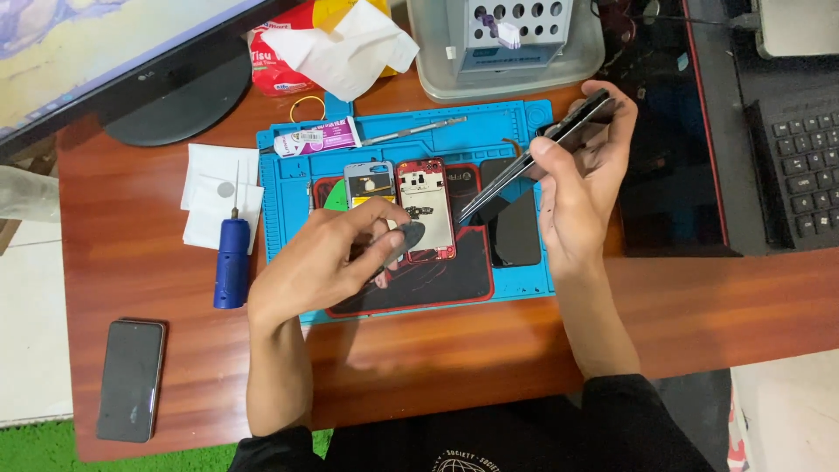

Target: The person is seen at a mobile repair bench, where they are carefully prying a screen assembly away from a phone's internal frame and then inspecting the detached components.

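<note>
My right hand (581, 179) holds up a thin black phone screen panel (572, 122) by its edge and also grips metal tweezers (494, 188) that slant down to the left. My left hand (336, 253) rests curled on the black inner pad (437, 280), pinching a small pale part near a grey round disc (409, 238). Right of that hand lies an opened red phone frame (426, 208), and a smaller silver-and-yellow inner frame (368, 182) lies behind its fingers. All of it sits on a blue work mat (288, 188).
A blue screwdriver (232, 260) lies on white paper at the mat's left. A black phone (130, 378) lies near the desk's front left corner. Behind the mat are a glue tube (316, 138), a metal pick (415, 131), a tissue pack (328, 44), a monitor stand (179, 100), a grey tray (507, 48) and a keyboard (804, 166).
</note>
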